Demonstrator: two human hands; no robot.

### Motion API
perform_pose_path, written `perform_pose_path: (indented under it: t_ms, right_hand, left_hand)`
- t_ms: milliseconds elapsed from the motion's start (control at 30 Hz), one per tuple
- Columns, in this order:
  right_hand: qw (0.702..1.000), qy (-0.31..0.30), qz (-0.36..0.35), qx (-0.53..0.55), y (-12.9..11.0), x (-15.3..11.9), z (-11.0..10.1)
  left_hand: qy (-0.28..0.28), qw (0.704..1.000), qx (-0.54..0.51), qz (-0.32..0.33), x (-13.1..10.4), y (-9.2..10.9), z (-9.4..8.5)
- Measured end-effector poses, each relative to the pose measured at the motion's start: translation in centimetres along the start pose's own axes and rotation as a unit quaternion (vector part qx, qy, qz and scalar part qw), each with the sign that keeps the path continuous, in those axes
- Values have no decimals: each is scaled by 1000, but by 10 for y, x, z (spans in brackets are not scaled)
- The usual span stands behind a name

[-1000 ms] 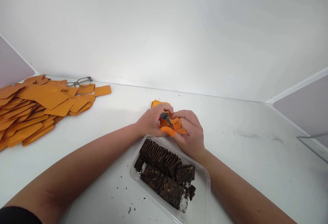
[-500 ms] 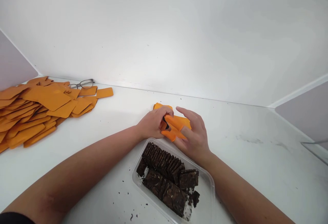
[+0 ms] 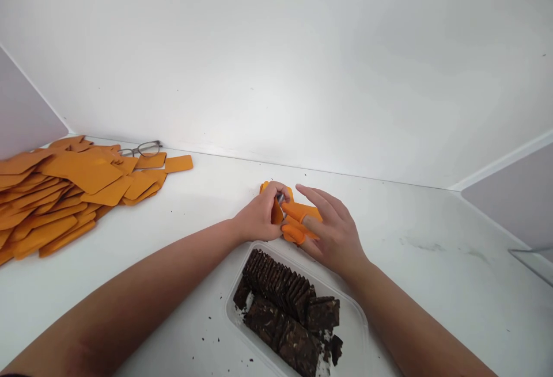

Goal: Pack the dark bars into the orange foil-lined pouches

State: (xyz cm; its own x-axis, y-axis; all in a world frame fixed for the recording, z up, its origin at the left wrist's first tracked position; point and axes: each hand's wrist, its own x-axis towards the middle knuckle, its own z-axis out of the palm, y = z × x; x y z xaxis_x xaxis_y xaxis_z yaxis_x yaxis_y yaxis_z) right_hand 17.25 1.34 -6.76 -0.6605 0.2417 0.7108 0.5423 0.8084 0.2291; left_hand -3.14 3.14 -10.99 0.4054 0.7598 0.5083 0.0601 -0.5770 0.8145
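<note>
My left hand (image 3: 260,214) is closed round a small orange packet (image 3: 277,211), and a silvery patch shows at its mouth. Close by on the right is my right hand (image 3: 334,230), its thumb and index finger in orange finger covers (image 3: 294,233). Those two fingertips are apart at the packet's mouth, with nothing visible between them; the other fingers stretch out. More orange packets (image 3: 313,211) lie beneath and behind the hands, partly hidden. Just below, a clear plastic tub (image 3: 352,331) holds a row of thin dark brown squares (image 3: 276,279) with pale flecks, plus flat and broken pieces.
A big heap of orange packets (image 3: 86,172) spreads over the left of the white table (image 3: 207,198). Eyeglasses (image 3: 149,148) rest at its back edge. Dark crumbs lie beside the tub. A white wall rises behind, and a clear edge (image 3: 531,265) shows at far right.
My right thumb and index finger have shifted slightly right, away from inside the packet's mouth. The dark patch seen between them is gone, and a silvery patch shows. The whole view has shifted a little.
</note>
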Motion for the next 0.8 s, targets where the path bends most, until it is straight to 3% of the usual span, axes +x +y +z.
perform_pose_path:
  t_ms: [133, 433, 800]
  right_hand:
    - [999, -25, -28, -6, -3, 6, -4]
    - [999, -20, -28, -41, -1, 10, 4]
    - [999, -8, -18, -37, 4, 18, -11]
  left_hand:
    - [-1, 1000, 9, 16, 1, -2, 1]
    - [-2, 1000, 4, 26, 0, -6, 6]
    - [46, 998, -4, 38, 7, 16, -9]
